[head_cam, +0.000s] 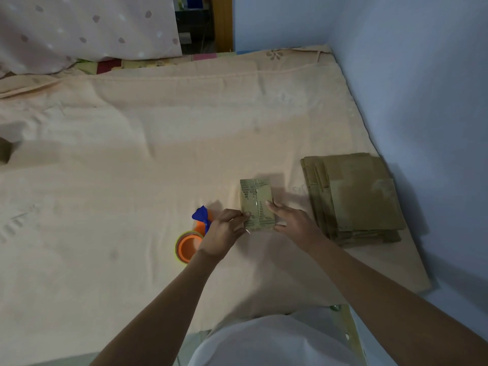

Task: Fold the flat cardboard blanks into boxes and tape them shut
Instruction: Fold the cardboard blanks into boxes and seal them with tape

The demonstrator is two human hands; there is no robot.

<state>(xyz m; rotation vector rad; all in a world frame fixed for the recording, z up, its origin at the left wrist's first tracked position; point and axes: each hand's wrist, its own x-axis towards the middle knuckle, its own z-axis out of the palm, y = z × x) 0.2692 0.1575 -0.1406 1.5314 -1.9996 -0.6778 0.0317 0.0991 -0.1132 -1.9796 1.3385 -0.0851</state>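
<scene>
A small folded cardboard box (256, 202) lies on the bed sheet, its two top flaps meeting along a centre seam. My left hand (224, 231) touches the box's near left edge, fingers curled against it. My right hand (293, 220) holds the near right side, thumb on the front face and fingers laid on top. An orange tape dispenser (191, 244) with a blue handle lies just left of my left hand, partly hidden by it. A stack of flat cardboard blanks (356, 199) sits to the right of the box.
A peach bed sheet (132, 167) covers the work surface. A pale wall (422, 88) borders its right side. A spotted pillow (79, 30) lies at the far left. A brown cardboard object (4, 154) shows at the left edge.
</scene>
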